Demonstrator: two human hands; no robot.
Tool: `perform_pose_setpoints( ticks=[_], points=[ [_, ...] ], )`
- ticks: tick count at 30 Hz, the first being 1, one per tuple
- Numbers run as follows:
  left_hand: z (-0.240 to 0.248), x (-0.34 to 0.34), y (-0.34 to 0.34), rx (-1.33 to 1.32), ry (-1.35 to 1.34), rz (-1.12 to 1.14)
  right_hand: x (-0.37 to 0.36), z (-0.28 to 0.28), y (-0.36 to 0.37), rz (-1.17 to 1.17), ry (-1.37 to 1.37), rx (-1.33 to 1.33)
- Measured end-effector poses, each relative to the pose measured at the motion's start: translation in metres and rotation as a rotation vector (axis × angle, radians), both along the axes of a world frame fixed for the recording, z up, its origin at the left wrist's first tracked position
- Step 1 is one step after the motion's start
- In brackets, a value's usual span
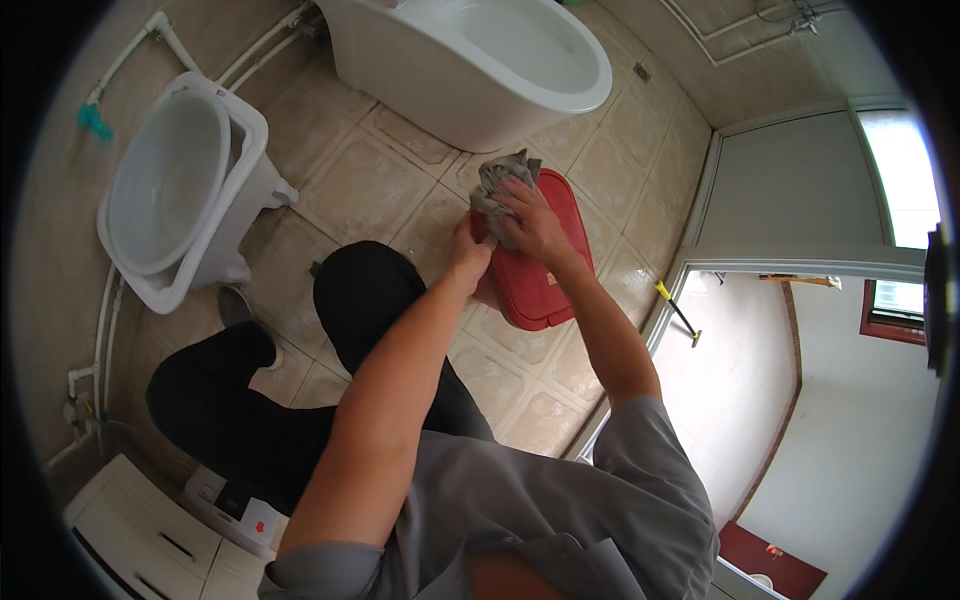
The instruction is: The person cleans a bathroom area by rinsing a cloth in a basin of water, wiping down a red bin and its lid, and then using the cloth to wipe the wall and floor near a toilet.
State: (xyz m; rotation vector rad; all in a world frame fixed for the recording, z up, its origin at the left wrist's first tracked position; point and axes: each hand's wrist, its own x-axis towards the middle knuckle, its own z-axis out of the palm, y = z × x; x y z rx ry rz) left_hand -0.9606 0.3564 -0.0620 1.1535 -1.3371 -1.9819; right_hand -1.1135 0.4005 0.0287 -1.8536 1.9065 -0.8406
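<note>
A grey cloth (508,180) is bunched under my right hand (530,220), whose fingers press it onto the far left end of a red lid (545,285). The lid has rounded corners and sits on a reddish plastic box standing on the floor. At the box's left edge is my left hand (472,256), closed on the rim beside the cloth. Its fingertips are partly hidden by the box and the cloth.
A white toilet or tub-like fixture (560,100) stands beyond the box. To the left, a white basin (165,190) rests in a white stand. My dark-trousered knee (365,285) is near the box. A yellow-and-black long-handled tool (680,312) lies by the doorway at right.
</note>
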Motion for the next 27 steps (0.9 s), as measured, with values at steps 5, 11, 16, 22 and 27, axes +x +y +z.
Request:
perform_pose_setpoints(
  ticks=[5,11,16,22,27],
  points=[
    [0.04,0.007,0.004,0.111,0.114,-0.129,0.016,0.014,-0.039,0.118,0.283,-0.006],
    [0.046,0.002,0.0,0.214,-0.141,-0.234,-0.069,-0.009,-0.019,-0.239,0.262,0.146],
    [0.051,-0.006,0.01,0.237,-0.091,-0.255,-0.118,-0.019,0.081,-0.874,-0.04,0.317],
    [0.036,0.005,0.007,0.214,-0.131,-0.212,-0.018,-0.037,0.144,-1.017,0.066,0.064],
    [0.033,0.003,0.005,0.178,-0.087,-0.239,-0.013,-0.026,0.094,-1.095,0.306,0.133]
  ],
)
